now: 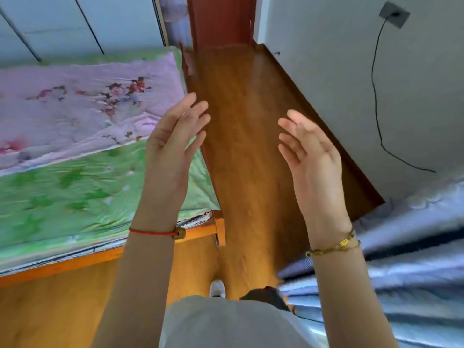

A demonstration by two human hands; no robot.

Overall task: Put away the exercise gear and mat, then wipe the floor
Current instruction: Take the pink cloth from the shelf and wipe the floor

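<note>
Left hand and right hand hover, seemingly empty.

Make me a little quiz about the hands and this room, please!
1. True or false: the left hand and the right hand both hold nothing.
2. Which hand has the red string tied just below it? A) left B) right C) neither
3. Fill in the gap: the black cable plugs into a ____.

Key: 1 true; 2 A; 3 socket.
</note>
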